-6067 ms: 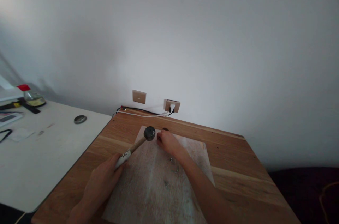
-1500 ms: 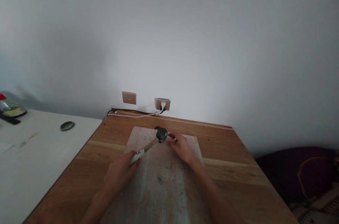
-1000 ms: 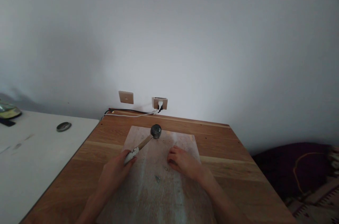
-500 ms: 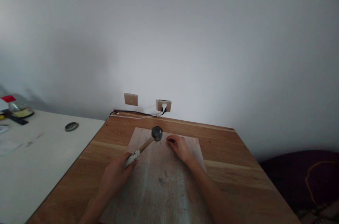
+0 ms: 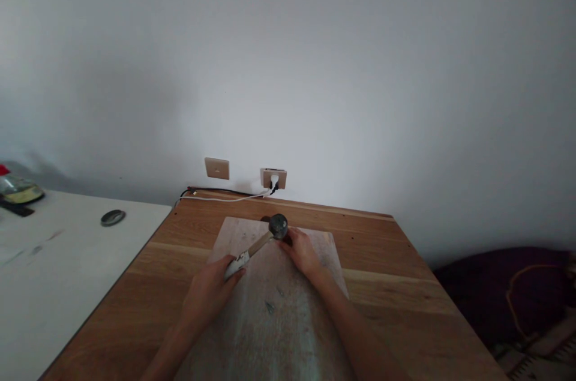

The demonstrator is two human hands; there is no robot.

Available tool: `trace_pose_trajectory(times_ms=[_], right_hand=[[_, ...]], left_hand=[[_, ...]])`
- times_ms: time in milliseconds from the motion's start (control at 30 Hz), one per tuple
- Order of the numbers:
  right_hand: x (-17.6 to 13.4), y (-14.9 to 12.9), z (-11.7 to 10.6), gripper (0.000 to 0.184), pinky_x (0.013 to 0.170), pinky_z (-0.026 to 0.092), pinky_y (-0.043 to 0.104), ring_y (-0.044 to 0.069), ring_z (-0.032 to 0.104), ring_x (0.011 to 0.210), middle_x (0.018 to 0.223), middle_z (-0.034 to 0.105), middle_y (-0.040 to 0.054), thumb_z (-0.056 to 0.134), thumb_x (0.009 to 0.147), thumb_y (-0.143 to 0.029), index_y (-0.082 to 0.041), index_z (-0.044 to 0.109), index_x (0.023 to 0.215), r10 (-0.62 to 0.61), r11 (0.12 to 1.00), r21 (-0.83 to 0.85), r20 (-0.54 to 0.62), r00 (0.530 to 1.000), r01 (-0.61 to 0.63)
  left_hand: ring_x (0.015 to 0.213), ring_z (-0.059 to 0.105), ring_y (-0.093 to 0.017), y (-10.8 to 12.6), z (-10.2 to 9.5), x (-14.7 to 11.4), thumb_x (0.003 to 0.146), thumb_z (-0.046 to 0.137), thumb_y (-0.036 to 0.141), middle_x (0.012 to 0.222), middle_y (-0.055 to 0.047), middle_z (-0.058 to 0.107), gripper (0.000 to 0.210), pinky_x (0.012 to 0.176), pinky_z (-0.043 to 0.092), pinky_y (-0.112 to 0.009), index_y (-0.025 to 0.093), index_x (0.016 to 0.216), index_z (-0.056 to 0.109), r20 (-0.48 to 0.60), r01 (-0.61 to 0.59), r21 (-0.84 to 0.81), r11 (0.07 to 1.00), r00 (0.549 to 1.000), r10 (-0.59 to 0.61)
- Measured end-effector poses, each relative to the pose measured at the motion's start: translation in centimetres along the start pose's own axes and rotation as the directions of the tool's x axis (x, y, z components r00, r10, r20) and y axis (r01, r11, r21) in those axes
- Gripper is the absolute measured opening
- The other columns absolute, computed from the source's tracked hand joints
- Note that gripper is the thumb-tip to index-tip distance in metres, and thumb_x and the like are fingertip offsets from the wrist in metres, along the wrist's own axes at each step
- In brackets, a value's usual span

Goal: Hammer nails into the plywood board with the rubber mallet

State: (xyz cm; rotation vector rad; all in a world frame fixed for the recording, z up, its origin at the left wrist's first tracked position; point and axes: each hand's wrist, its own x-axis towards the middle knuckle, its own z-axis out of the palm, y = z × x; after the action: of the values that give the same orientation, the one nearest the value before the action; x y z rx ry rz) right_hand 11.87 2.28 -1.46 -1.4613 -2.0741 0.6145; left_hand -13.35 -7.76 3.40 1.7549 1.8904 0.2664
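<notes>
My left hand (image 5: 208, 292) is wrapped around the pale, worn grip of a mallet (image 5: 278, 226) with a round black head and a wooden handle. The mallet's head is over the far part of a pale, scuffed wooden board (image 5: 243, 339). Just to the right of that head, my right hand (image 5: 304, 255) rests at the board with its fingertips pinched together. The mallet head partly covers those fingertips, and what they hold is hidden. Between my forearms, a few small metal nails (image 5: 269, 308) lie on the board.
The board lies on a brown wooden table (image 5: 387, 297) against a white wall. Cables run along its back edge to a wall socket (image 5: 274, 179). At left, a white table (image 5: 81, 273) carries a dark ring-shaped item (image 5: 112, 217) and a red-topped bottle (image 5: 20, 190).
The mallet has moved right, with my left hand, so its head now overlaps the fingertips of my right hand. The whole view has shifted slightly.
</notes>
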Motion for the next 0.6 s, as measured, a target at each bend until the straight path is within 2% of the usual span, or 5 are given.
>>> trace_pose_trajectory(times_ms=[133, 233, 300, 400, 600], right_hand=[[-1.0, 0.1, -0.9, 0.023, 0.089, 0.049, 0.031, 0.024, 0.066, 0.100, 0.106, 0.072, 0.0105, 0.077, 0.083, -0.020, -0.017, 0.069, 0.104, 0.058, 0.998, -0.004, -0.019, 0.998, -0.058], [-2.8, 0.0, -2.5, 0.015, 0.087, 0.049, 0.031, 0.023, 0.066, 0.097, 0.102, 0.072, 0.0102, 0.072, 0.085, -0.016, -0.016, 0.068, 0.099, 0.084, 0.996, -0.023, 0.010, 0.996, -0.084], [-4.3, -0.5, -3.5, 0.003, 0.083, 0.049, 0.030, 0.021, 0.066, 0.090, 0.095, 0.071, 0.0084, 0.066, 0.090, -0.016, -0.017, 0.068, 0.092, 0.080, 0.997, -0.014, 0.065, 0.995, -0.080], [-6.5, -1.8, -4.3, 0.007, 0.077, 0.048, 0.028, 0.019, 0.065, 0.084, 0.091, 0.071, 0.0055, 0.065, 0.093, -0.023, -0.018, 0.068, 0.090, 0.021, 0.999, 0.035, 0.197, 0.980, -0.028], [-8.8, -4.6, -3.2, 0.007, 0.080, 0.047, 0.028, 0.020, 0.065, 0.093, 0.103, 0.070, 0.0079, 0.066, 0.089, -0.018, -0.016, 0.069, 0.094, -0.051, 0.995, -0.063, 0.397, 0.916, 0.083]], left_hand=[[0.105, 0.072, -0.027, 0.5, 0.3, 0.5, 0.099, 0.050, 0.042, 0.107, -0.008, 0.078, 0.031, 0.081, 0.046, -0.030, 0.024, 0.117, 0.068, 0.009, -0.047, 0.039, 0.998, 0.999, 0.047], [0.106, 0.071, -0.028, 0.8, 0.5, 0.5, 0.099, 0.050, 0.040, 0.107, -0.008, 0.077, 0.030, 0.081, 0.045, -0.032, 0.024, 0.116, 0.068, 0.020, -0.060, 0.064, 0.996, 0.998, 0.059], [0.106, 0.072, -0.028, 0.9, 0.7, 0.4, 0.100, 0.049, 0.040, 0.106, -0.008, 0.077, 0.030, 0.080, 0.045, -0.032, 0.024, 0.117, 0.067, 0.022, -0.054, 0.067, 0.996, 0.998, 0.053], [0.106, 0.072, -0.028, 1.2, 0.6, 0.2, 0.100, 0.048, 0.040, 0.108, -0.008, 0.077, 0.030, 0.082, 0.045, -0.031, 0.024, 0.118, 0.066, 0.022, -0.049, 0.073, 0.996, 0.999, 0.048], [0.105, 0.072, -0.030, 1.0, 0.3, -0.1, 0.100, 0.046, 0.043, 0.107, -0.008, 0.077, 0.031, 0.078, 0.045, -0.033, 0.024, 0.115, 0.066, -0.003, -0.044, 0.119, 0.992, 0.999, 0.045]])
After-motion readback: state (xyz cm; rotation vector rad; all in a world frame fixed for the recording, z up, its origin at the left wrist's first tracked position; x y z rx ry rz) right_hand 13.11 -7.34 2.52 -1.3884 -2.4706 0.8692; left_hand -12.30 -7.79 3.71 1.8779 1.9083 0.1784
